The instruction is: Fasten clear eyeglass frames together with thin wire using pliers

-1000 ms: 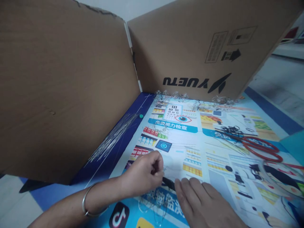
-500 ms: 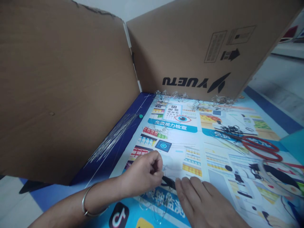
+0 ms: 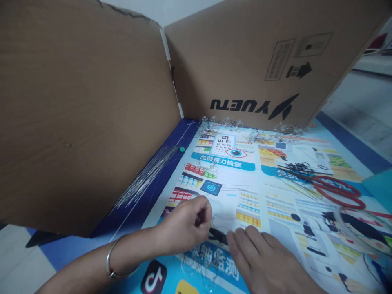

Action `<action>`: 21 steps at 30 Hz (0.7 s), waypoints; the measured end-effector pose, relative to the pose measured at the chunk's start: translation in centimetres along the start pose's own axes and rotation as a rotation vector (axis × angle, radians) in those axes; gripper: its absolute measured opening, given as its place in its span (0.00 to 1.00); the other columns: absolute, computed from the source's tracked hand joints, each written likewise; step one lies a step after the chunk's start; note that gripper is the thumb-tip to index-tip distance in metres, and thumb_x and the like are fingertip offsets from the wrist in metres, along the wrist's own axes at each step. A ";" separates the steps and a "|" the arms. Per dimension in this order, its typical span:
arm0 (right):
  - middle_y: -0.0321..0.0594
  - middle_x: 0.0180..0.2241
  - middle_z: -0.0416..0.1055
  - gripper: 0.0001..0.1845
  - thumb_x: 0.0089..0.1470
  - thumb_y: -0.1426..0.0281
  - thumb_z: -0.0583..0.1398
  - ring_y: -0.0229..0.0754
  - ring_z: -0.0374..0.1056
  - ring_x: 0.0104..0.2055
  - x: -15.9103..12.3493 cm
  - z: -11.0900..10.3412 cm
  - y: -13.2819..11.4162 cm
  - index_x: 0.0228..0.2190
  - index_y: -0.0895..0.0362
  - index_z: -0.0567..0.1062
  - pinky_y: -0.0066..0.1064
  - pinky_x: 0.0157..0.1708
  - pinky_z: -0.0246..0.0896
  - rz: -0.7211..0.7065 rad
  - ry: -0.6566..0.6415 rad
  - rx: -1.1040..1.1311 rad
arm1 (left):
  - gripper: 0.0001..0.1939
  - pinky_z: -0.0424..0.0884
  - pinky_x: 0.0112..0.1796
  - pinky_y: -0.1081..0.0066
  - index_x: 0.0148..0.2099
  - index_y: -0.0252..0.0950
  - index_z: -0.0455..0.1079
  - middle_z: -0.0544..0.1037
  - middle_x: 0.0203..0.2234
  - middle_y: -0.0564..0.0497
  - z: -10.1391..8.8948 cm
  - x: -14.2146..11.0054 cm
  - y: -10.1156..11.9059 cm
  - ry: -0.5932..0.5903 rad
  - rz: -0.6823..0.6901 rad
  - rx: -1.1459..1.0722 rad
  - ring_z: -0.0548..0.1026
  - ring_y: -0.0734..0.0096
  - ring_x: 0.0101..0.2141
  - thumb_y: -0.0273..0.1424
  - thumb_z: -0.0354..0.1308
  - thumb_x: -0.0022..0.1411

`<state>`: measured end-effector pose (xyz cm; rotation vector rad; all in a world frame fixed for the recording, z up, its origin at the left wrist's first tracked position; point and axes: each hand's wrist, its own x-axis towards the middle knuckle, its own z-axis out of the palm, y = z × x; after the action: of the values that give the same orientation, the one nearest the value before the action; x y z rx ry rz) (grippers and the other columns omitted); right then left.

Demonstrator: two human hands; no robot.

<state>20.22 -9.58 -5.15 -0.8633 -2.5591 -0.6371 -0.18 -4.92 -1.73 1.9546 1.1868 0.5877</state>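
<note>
My left hand (image 3: pixel 188 222) is closed in a pinch, and a fine wire (image 3: pixel 217 219) curves out beside its fingertips. What lies inside the pinch is mostly hidden. Opposite it, my right hand (image 3: pixel 263 255) is wrapped, knuckles up, round a small black tool (image 3: pixel 218 235) whose dark end sticks out toward my left fingertips. The tool's handle is covered, so I cannot tell its exact kind. Below both hands, thin looped wires with small clear pieces (image 3: pixel 211 261) lie on the printed table cover.
Straight thin wires (image 3: pixel 143 179) lie in a bundle by the left cardboard panel (image 3: pixel 76 122). Red-handled scissors (image 3: pixel 337 190) and black loops (image 3: pixel 298 167) lie to the right. Clear wire pieces (image 3: pixel 226 121) line the rear cardboard panel (image 3: pixel 239 61). A roll of clear tape (image 3: pixel 343 220) sits at right.
My hands stay almost in place, with the left fist slightly turned. The wire loops below them have shifted a little, and the view has moved very slightly.
</note>
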 end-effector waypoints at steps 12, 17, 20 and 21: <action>0.42 0.29 0.69 0.14 0.49 0.80 0.50 0.44 0.63 0.30 0.4 0.4 0.5 0.37 0.61 0.69 0.35 0.27 0.51 0.021 0.019 0.057 | 0.08 0.55 0.22 0.79 0.27 0.35 0.58 0.63 0.19 0.59 -0.3 0.1 0.0 -0.011 0.013 0.057 0.61 0.81 0.20 0.18 0.50 0.46; 0.42 0.31 0.70 0.12 0.51 0.76 0.51 0.46 0.63 0.33 0.1 0.1 1.5 0.38 0.59 0.70 0.36 0.30 0.53 0.071 -0.036 0.112 | 0.08 0.55 0.22 0.80 0.28 0.35 0.58 0.62 0.19 0.59 -0.7 0.3 -0.1 -0.011 0.007 0.074 0.60 0.81 0.21 0.18 0.50 0.46; 0.43 0.32 0.70 0.13 0.53 0.76 0.50 0.47 0.64 0.34 0.0 -0.5 2.2 0.38 0.58 0.71 0.38 0.32 0.54 0.083 -0.101 0.110 | 0.07 0.55 0.22 0.80 0.28 0.35 0.58 0.62 0.19 0.59 -0.9 0.4 -0.2 -0.021 0.001 0.066 0.61 0.81 0.21 0.19 0.50 0.47; 0.43 0.32 0.70 0.13 0.54 0.76 0.49 0.47 0.64 0.34 -0.2 -0.6 2.5 0.38 0.58 0.71 0.38 0.33 0.55 0.089 -0.116 0.110 | 0.07 0.55 0.22 0.80 0.28 0.35 0.58 0.62 0.19 0.59 -1.0 0.4 -0.2 -0.028 0.001 0.060 0.61 0.80 0.21 0.19 0.50 0.47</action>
<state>22.09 -8.20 -3.95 -0.9964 -2.6122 -0.4274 -0.84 -4.16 -1.29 2.0073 1.1991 0.5296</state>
